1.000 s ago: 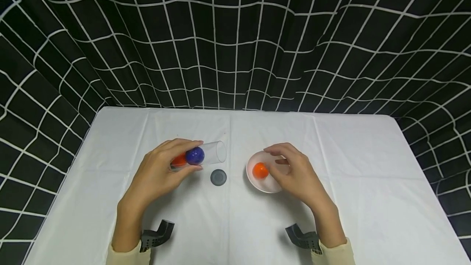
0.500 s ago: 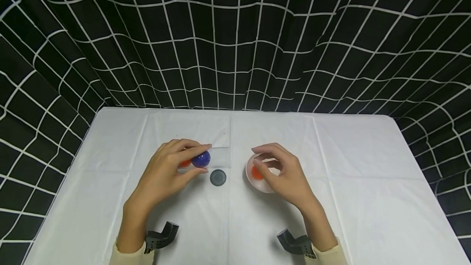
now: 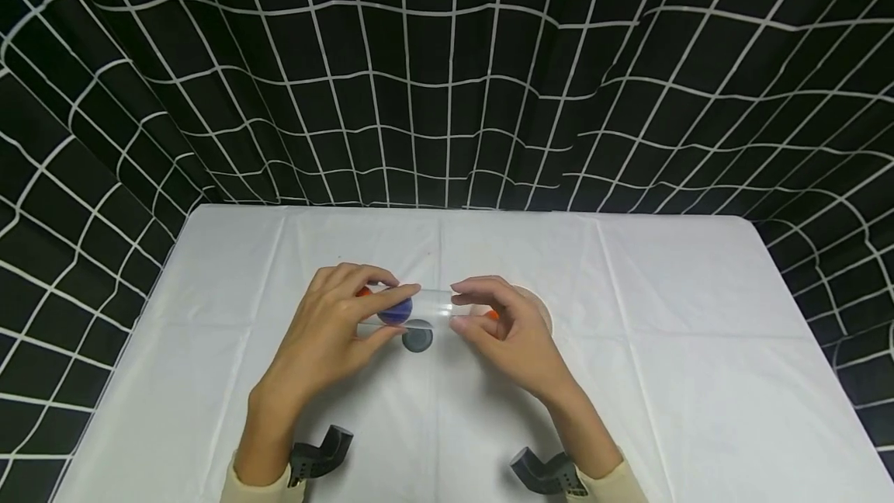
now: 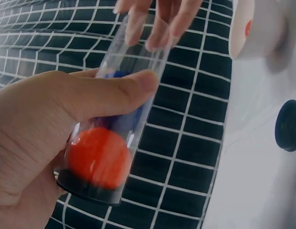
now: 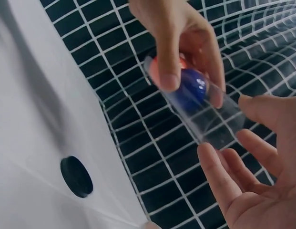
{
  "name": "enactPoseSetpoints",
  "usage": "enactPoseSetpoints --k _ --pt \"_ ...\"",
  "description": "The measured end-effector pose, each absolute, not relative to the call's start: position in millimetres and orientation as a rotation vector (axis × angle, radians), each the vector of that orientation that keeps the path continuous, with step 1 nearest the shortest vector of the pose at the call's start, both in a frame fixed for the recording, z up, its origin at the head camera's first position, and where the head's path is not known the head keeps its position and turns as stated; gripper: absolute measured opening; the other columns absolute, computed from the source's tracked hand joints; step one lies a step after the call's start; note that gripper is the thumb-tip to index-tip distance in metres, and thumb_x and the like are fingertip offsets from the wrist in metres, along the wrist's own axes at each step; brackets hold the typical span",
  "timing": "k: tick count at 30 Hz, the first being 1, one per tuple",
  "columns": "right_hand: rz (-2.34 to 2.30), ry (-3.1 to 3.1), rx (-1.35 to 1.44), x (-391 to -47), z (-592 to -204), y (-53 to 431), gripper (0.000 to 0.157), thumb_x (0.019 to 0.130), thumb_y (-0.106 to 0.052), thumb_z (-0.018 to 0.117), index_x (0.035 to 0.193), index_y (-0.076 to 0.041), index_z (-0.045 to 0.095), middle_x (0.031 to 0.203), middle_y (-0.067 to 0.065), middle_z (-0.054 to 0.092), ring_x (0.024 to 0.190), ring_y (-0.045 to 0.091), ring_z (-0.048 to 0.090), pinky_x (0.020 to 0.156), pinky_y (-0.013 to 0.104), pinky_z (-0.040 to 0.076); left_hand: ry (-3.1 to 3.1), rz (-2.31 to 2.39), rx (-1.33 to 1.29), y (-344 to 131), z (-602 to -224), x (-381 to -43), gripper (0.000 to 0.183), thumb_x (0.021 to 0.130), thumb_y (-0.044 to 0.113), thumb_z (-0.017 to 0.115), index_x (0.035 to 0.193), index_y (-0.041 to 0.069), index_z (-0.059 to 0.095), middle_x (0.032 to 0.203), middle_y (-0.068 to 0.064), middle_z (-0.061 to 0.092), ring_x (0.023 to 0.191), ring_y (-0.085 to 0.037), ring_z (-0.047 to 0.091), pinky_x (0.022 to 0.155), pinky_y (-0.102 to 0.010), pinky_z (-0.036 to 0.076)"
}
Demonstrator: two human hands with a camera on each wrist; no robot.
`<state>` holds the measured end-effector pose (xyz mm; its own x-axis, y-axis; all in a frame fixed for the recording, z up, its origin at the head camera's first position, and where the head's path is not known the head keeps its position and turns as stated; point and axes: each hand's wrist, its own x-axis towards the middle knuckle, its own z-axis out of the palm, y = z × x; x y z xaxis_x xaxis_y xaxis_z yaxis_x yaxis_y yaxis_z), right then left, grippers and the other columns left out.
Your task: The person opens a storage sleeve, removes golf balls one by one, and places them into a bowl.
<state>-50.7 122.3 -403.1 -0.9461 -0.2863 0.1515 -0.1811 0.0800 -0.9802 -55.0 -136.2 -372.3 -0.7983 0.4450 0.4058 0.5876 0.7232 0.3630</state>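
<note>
Head view: the left hand (image 3: 324, 332) is gripping a clear tube (image 3: 433, 304). At its open end, the right hand (image 3: 515, 338) is holding its fingers spread.

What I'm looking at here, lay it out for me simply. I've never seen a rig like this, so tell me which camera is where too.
There is no machine here, just a person's bare left hand and right hand. The head pictures come from a camera worn on the head, looking forward and down. The other two come from a camera on each wrist, watching that hand's work.

The left hand holds a clear tube. Inside it are a blue ball and an orange-red ball. The right hand is at the tube's open end; whether it grips the tube there is hard to tell.

On the white table are a dark round cap and a pale bowl with an orange ball in it.
</note>
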Motion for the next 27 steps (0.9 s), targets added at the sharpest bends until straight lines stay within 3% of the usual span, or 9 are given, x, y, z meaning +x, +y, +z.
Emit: enactPoseSetpoints --k 3,7,12,16,19,27 --pt "-2.053 2.187 -0.477 -50.9 -407.0 118.0 0.041 0.090 -0.004 0.074 0.129 -0.005 0.062 0.127 0.023 0.062 0.099 0.014 0.073 0.086 0.021 0.059 -2.633 -0.666 -0.809 -136.8 -370.2 -54.8 0.046 0.081 0.025 0.085 0.124 0.035 0.072 0.116 0.007 0.067 0.114 -0.016 0.058 0.105 -0.039 0.039" --pt "-2.023 2.204 -0.438 -51.4 -410.0 115.1 0.041 0.091 -0.009 0.074 0.130 -0.007 0.063 0.126 0.018 0.065 0.098 0.007 0.069 0.083 0.018 0.058 -2.626 -0.655 -0.806 -138.4 -368.4 -55.2 0.045 0.082 0.023 0.083 0.124 0.035 0.072 0.116 0.005 0.068 0.113 -0.017 0.058 0.107 -0.041 0.038" --pt "-2.021 2.188 -0.432 -52.6 -413.2 113.5 0.042 0.092 -0.011 0.073 0.132 -0.008 0.062 0.128 0.017 0.066 0.104 0.014 0.068 0.082 0.017 0.057 -2.613 -0.674 -0.800 -140.1 -367.5 -54.6 0.045 0.082 0.022 0.083 0.123 0.034 0.072 0.115 0.005 0.068 0.112 -0.018 0.059 0.107 -0.042 0.038" --pt "-2.088 2.116 -0.471 -54.4 -414.0 112.2 0.043 0.092 -0.006 0.071 0.133 -0.003 0.060 0.129 0.020 0.064 0.113 0.020 0.068 0.088 0.019 0.058 -2.602 -0.681 -0.793 -141.2 -366.0 -54.5 0.045 0.082 0.022 0.084 0.123 0.034 0.072 0.115 0.004 0.069 0.113 -0.018 0.058 0.106 -0.042 0.038" --pt "-2.121 2.082 -0.490 -55.0 -414.0 111.5 0.044 0.091 -0.002 0.071 0.133 0.001 0.059 0.129 0.021 0.063 0.114 0.018 0.069 0.092 0.022 0.058 -2.611 -0.668 -0.791 -141.6 -365.6 -54.8 0.047 0.081 0.021 0.084 0.125 0.034 0.071 0.117 0.005 0.069 0.115 -0.018 0.058 0.107 -0.043 0.038" --pt "-2.065 2.121 -0.430 -49.9 -410.8 111.4 0.045 0.090 -0.007 0.074 0.133 -0.006 0.061 0.131 0.017 0.061 0.106 0.014 0.070 0.084 0.021 0.059 -2.639 -0.662 -0.787 -143.0 -365.4 -52.6 0.055 0.078 0.022 0.088 0.128 0.034 0.069 0.121 0.007 0.069 0.119 -0.018 0.057 0.108 -0.041 0.037"
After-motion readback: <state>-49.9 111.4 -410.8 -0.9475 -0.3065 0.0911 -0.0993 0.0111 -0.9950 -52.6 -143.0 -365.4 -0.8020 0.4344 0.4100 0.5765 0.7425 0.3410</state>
